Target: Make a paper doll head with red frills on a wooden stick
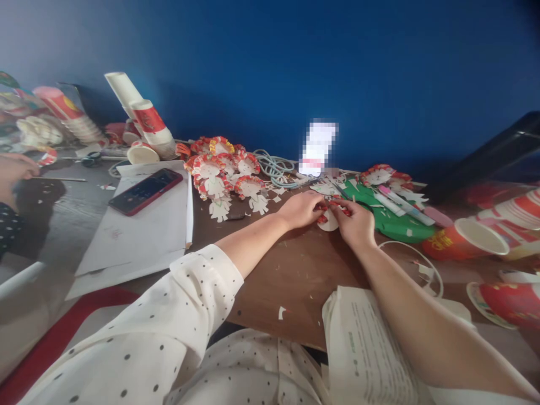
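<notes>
A small paper figure [328, 223] with a white round part and a red frilled edge is between my two hands, above the brown table [278, 275]. My left hand [304, 209] has its fingers closed on the figure's left side. From the other side, my right hand [355, 223] pinches its red edge. My fingers cover much of the figure. Similar finished-looking paper figures [228, 169], with red frills and white bodies, lie heaped to the left of my hands. Just behind my hands are white paper scraps [327, 187].
A phone [146, 192] rests on white paper sheets [139, 242] at the left. Stacked paper cups [152, 126] lean near the blue wall. Markers [399, 202] lie on a green sheet [379, 222]; an orange cup [442, 243] is at the right. Another person's hand [19, 167] shows far left.
</notes>
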`<state>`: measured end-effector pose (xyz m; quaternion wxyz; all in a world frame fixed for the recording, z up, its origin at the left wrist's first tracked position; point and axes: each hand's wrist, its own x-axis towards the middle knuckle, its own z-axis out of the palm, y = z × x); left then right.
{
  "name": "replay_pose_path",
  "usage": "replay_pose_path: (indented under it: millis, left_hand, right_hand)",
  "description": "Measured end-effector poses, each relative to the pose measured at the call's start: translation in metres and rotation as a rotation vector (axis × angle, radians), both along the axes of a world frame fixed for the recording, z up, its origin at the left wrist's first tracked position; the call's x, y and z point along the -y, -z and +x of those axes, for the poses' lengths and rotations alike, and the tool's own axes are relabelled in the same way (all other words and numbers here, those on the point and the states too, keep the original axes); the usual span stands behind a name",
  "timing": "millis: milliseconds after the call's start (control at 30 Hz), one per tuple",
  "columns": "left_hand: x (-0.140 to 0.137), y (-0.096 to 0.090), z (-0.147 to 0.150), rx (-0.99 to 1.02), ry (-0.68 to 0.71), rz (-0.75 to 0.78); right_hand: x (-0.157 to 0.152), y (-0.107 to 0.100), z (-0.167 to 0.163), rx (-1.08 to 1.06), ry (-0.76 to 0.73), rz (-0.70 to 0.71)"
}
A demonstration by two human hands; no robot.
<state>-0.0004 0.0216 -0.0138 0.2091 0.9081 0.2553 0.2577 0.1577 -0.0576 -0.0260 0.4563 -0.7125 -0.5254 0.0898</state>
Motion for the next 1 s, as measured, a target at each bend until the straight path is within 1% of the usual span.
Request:
replay_pose_path:
  millis: [133, 300, 567, 833, 1000]
  left_hand:
    - [-0.0024, 0.0048, 0.0011, 0.030, -0.038, 0.014]
    - [-0.0057, 0.0092, 0.0008, 0.061, -0.022, 0.032]
    - [-0.0053, 0.0077, 0.0017, 0.073, 0.014, 0.024]
    - [-0.0056, 0.0069, 0.0015, 0.090, -0.001, 0.025]
    - [-0.0036, 0.0055, -0.0005, 0.127, -0.033, 0.016]
  right_hand:
    - [0.0015, -0.0018, -0.0048, 0.009, -0.024, -0.004]
    - [0.0033, -0.0037, -0.0082, 0.021, -0.062, -0.001]
    - [0.0035, -0.0043, -0.0069, -0.003, -0.054, -0.023]
    - [0.0025, -0.0043, -0.0055, -0.063, -0.076, -0.031]
    - [0.0032, -0.0057, -0.0069, -0.098, -0.073, -0.023]
